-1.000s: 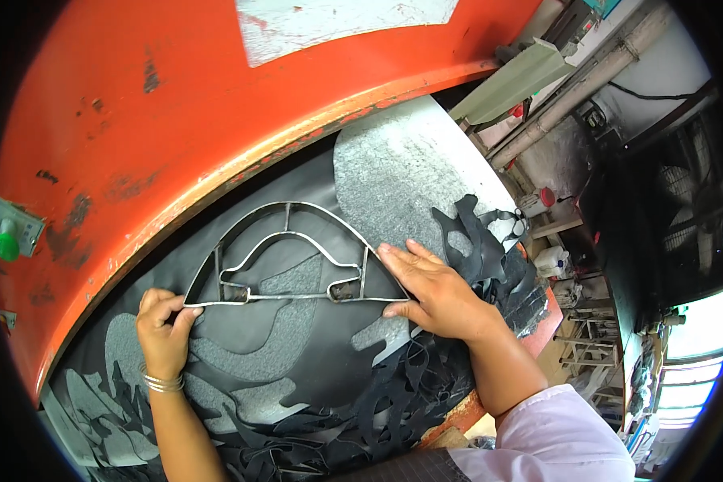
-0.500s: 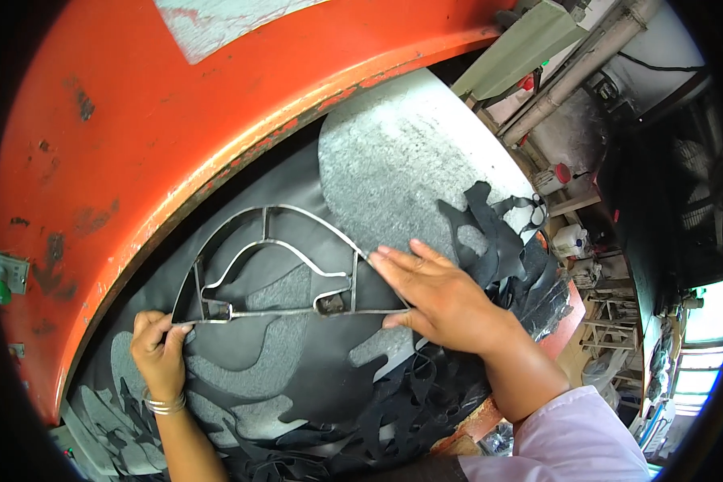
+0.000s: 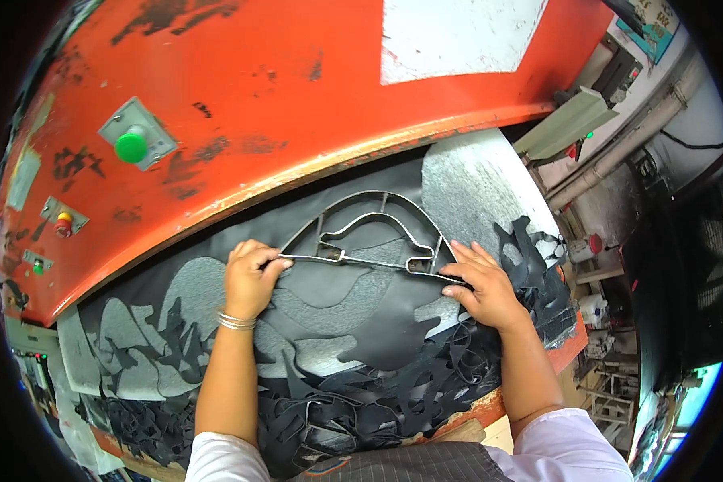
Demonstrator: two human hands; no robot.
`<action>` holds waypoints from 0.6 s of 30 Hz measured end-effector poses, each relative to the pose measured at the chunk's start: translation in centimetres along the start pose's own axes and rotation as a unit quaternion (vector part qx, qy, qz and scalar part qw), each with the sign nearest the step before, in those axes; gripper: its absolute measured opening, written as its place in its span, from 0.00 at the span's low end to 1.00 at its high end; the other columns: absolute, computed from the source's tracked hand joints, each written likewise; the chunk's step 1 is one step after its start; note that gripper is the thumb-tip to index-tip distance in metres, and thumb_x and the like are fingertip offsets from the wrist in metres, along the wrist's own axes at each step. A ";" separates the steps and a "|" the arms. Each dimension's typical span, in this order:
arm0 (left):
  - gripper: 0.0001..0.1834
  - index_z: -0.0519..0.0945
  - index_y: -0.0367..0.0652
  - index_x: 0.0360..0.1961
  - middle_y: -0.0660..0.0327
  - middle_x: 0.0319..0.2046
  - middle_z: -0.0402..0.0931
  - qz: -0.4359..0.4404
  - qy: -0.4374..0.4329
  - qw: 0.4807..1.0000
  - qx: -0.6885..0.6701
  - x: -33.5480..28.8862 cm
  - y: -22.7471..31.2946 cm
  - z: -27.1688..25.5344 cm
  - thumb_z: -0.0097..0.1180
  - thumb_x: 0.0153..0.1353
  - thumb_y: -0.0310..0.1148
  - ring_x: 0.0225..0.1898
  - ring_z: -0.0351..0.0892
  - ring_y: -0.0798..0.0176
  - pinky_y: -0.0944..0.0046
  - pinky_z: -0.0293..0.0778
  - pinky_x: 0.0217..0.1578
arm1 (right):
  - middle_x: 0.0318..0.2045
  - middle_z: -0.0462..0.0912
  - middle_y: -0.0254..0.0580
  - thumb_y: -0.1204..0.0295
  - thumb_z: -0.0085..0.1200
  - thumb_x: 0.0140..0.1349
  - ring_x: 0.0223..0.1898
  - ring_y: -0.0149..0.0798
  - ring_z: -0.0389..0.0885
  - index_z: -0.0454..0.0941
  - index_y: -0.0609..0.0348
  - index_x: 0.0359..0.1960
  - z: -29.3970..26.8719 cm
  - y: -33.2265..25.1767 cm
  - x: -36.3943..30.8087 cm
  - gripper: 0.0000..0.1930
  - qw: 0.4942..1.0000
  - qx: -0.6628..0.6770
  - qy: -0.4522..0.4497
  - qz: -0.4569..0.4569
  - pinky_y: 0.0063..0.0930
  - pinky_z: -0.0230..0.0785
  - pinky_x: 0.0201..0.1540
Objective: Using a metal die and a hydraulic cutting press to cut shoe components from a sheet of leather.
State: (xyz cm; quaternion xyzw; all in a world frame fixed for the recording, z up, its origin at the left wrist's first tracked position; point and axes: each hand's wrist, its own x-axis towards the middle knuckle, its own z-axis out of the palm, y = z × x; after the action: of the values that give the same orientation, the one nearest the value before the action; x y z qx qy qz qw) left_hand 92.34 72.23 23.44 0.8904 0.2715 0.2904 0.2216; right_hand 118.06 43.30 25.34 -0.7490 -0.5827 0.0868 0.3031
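A steel cutting die (image 3: 373,263), an arched outline with a smaller curved blade inside and short braces between, lies on a black leather sheet (image 3: 394,325). My left hand (image 3: 247,281) pinches its left tip between thumb and bent fingers; bangles circle that wrist. At the opposite end, my right hand (image 3: 490,291) grips the right corner, fingers along the outer edge and thumb below. Curved openings in the sheet show the grey, scuffed board (image 3: 462,181) beneath.
An orange press beam (image 3: 297,104) spans the far side, close beyond the die. It carries a green push button (image 3: 132,146) and a red button (image 3: 63,226). Tangled black leather scraps (image 3: 450,386) pile along the near edge. Bottles and wooden stools stand at the right.
My view has turned and shifted, bringing the beam's buttons into sight. Both hands remain on the die; the right hand's fingers, straighter before, now bend more around its corner.
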 end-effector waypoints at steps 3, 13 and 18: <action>0.09 0.84 0.42 0.27 0.62 0.27 0.78 0.001 0.009 1.000 -0.021 -0.5 0.3 -0.2 0.70 0.46 0.33 0.34 0.76 0.56 0.59 0.67 0.38 | 0.54 0.78 0.54 0.63 0.64 0.54 0.64 0.47 0.68 0.80 0.53 0.44 -0.1 -0.6 -0.4 0.17 1.000 -0.007 0.007 -0.001 0.46 0.53 0.69; 0.29 0.75 0.50 0.59 0.51 0.65 0.64 -0.009 -0.053 0.987 0.152 -2.0 0.9 0.3 0.60 0.57 0.48 0.69 0.55 0.43 0.39 0.45 0.68 | 0.48 0.80 0.51 0.59 0.60 0.58 0.51 0.53 0.77 0.74 0.57 0.54 -2.8 -4.8 5.4 0.24 0.997 -0.078 0.010 -0.010 0.43 0.70 0.52; 0.30 0.73 0.47 0.61 0.52 0.66 0.63 -0.012 -0.084 0.982 0.169 -4.1 2.7 0.0 0.56 0.60 0.49 0.70 0.55 0.44 0.39 0.46 0.67 | 0.40 0.82 0.57 0.62 0.56 0.61 0.45 0.57 0.80 0.72 0.59 0.51 0.0 -3.1 10.7 0.20 0.962 -0.196 -0.131 0.140 0.49 0.71 0.46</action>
State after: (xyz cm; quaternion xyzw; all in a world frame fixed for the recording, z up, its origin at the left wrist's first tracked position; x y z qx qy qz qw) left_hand 90.53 67.69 23.29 0.9328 0.3079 0.1621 0.0938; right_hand 118.78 53.63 29.46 -0.8501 -0.5118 0.1100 0.0567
